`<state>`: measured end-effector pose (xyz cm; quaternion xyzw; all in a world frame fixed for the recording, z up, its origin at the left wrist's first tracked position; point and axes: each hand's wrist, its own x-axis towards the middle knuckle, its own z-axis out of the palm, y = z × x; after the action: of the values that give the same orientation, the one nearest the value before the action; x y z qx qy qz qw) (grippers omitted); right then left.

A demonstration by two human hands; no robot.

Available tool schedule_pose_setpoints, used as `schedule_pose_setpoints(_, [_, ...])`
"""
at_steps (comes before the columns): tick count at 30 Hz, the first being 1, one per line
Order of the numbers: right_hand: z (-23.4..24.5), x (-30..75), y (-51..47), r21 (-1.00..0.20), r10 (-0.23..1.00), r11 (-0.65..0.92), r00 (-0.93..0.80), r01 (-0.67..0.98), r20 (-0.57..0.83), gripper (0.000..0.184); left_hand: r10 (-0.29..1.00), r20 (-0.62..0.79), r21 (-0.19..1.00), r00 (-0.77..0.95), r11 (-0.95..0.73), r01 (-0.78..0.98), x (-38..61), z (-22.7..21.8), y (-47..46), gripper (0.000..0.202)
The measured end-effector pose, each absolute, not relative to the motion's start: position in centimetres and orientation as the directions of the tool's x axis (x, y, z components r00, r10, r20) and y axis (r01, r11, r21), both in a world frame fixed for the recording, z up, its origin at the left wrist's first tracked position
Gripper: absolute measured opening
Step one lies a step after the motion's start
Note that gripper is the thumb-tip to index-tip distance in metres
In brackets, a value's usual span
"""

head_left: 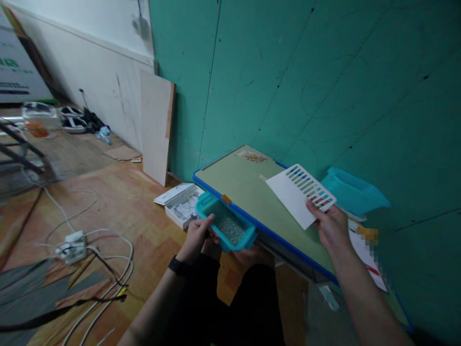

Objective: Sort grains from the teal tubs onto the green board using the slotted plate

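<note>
My left hand (200, 234) grips the near rim of a turquoise plastic tray (204, 198), thumb on top. Grey granules (230, 226) fill much of its bottom. The tray is held just off the front edge of the small table (245, 194), partly below its blue rim. My right hand (329, 222) pinches a flat white piece (291, 192) with a row of slots along its far side, held above the tabletop. Whether it is one piece or two laid together I cannot tell. A small heap of tan grains (254, 157) lies at the table's far corner.
A turquoise bin (355, 190) stands against the green wall at the right, with papers (367, 259) beside it. An open white box (182, 211) sits on the floor left of the table. A board (154, 127) leans on the wall. Cables and a power strip (74, 246) lie at left.
</note>
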<state>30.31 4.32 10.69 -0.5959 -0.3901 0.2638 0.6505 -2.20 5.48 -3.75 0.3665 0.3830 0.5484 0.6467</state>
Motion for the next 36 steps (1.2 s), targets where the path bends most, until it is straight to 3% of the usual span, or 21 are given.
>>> schedule_pose_setpoints(5, [9.4,27.1,2.2,-0.907,0.831,0.151,0.446,0.394,0.332,0.042,0.989,-0.09,0.904,0.116,0.13,-0.406,-1.9,-3.6,5.4,0.059])
schedule_pose_setpoints(10, [8.9,23.4,-0.6,-0.737,0.874,0.135,0.271,0.663,0.404,0.034,0.991,-0.078,0.897,0.109,0.117,-0.426,-2.0,-3.7,5.3,0.058])
schedule_pose_setpoints(16, [8.4,20.8,-2.6,-0.638,0.868,0.257,0.117,0.726,0.483,0.023,0.988,-0.109,0.892,0.109,0.146,-0.429,-2.0,-3.7,5.5,0.056])
schedule_pose_setpoints(20, [9.1,21.3,-3.0,-0.606,0.847,0.247,0.136,0.756,0.514,0.027,0.989,-0.116,0.897,0.096,0.145,-0.418,-2.1,-3.7,5.4,0.058])
schedule_pose_setpoints(23, [9.7,24.4,-3.2,-0.528,0.757,0.126,0.263,0.84,0.598,0.038,0.989,-0.101,0.89,0.104,0.136,-0.435,-2.2,-3.9,5.4,0.057])
schedule_pose_setpoints(26, [9.7,29.7,-3.4,-0.37,0.621,-0.14,0.373,0.918,0.689,0.055,0.989,-0.096,0.883,0.109,0.135,-0.449,-2.2,-3.9,5.4,0.057])
schedule_pose_setpoints(30, [8.6,35.9,-3.7,-0.213,0.518,-0.396,0.408,0.893,0.752,0.069,0.989,-0.091,0.893,0.115,0.133,-0.43,-1.9,-3.6,5.4,0.058])
schedule_pose_setpoints(36, [7.4,37.9,-2.8,-0.168,0.609,-0.378,0.381,0.911,0.695,0.062,0.992,-0.059,0.916,0.113,0.099,-0.388,-1.6,-3.9,5.5,0.058])
